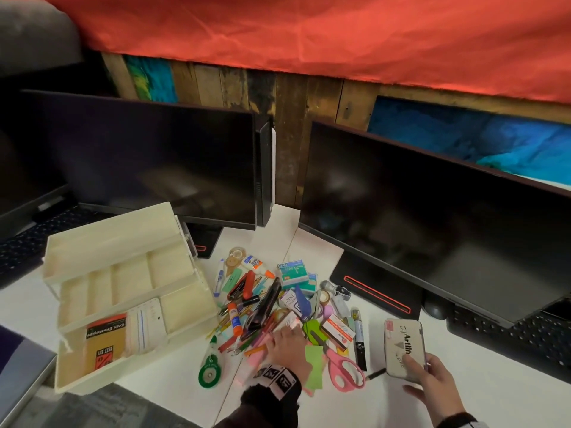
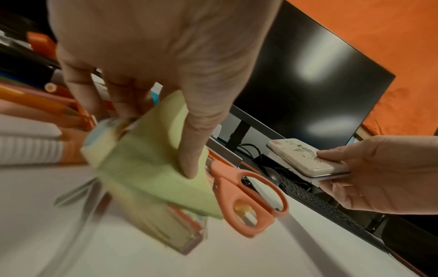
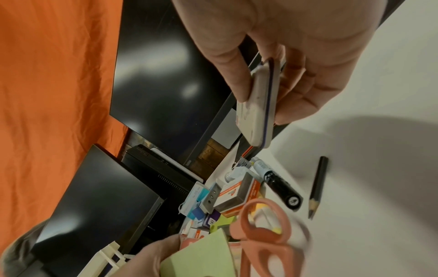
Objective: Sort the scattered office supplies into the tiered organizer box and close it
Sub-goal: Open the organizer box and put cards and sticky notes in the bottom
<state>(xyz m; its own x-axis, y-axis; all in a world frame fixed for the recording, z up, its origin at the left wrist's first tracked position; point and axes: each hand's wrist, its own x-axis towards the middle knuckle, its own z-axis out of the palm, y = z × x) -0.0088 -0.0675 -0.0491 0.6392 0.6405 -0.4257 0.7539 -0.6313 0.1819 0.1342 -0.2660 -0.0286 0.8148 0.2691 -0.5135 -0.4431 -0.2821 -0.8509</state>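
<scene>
Nearest the surface's front edge, the left hand reaches palm-down into the heap of office supplies. The head view hides its fingers; the left wrist view shows the fingers curled round a soft, pale green pad of sticky notes, thumb and forefinger pinching it along with something blurred beneath. Just beside lie scissors with smooth pink plastic loop handles. Toward the front right corner the right hand holds a flat, round-cornered cream ink pad case clear of the surface, thumb on top and the other fingers under it. Only the right wrist view shows the case edge-on, with a dark seam between its two halves, and a short dark pencil lying alone on bare white surface beside a fat black marker.

At the front left corner stands the tiered organizer box, cream plastic, open with its trays stepped apart; the bottom tier holds a brown packet and white cards, while the upper compartments look empty. Along the back edge stand two dark glossy monitors, with rough wood planks and crinkled red cloth behind.
</scene>
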